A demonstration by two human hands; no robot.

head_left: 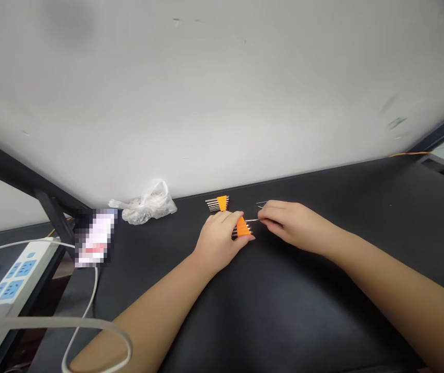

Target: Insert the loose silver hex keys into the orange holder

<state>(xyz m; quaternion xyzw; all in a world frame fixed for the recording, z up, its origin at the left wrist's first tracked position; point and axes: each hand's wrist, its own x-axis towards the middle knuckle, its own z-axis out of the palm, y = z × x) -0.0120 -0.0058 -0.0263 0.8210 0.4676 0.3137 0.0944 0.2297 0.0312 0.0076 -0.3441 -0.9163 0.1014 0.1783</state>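
Observation:
My left hand (222,235) rests on the black table (323,290) with its fingers closed on a small orange holder (242,227) that has several thin metal pins sticking out of it. My right hand (290,223) is just to the right of it, fingers pinched on one thin metal pin (252,220) whose tip meets the orange holder. A second orange holder with pins (219,203) lies on the table just behind my left hand, near the wall. Loose pins (261,203) lie behind my right hand.
A crumpled clear plastic bag (146,203) lies at the back left by the white wall (222,93). A blurred-out card or phone (95,237) stands left of it. White power strips (12,274) with a cable (90,324) sit at the left edge.

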